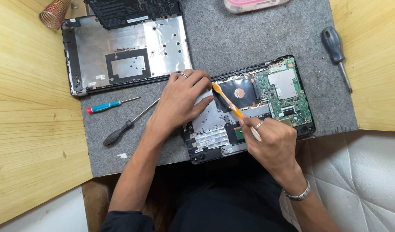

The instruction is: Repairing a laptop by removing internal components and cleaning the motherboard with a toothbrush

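Observation:
An opened laptop base (287, 92) lies on a grey felt mat (231, 38), its green circuit board and silver shielding exposed. My left hand (182, 101) rests flat on the base's left part, fingers pressing on the silver plate, a ring on one finger. My right hand (272, 144) grips an orange and white toothbrush (229, 103), whose head points up-left onto the black area near the fan. A metal watch is on my right wrist.
The removed laptop bottom cover (124, 53) lies upper left, a black battery (133, 10) above it. A blue-handled screwdriver (105, 106) and a black-handled one (120, 133) lie left of my arm. A grey screwdriver (335, 49) sits right. A pink-lidded box (253, 4) is at the top.

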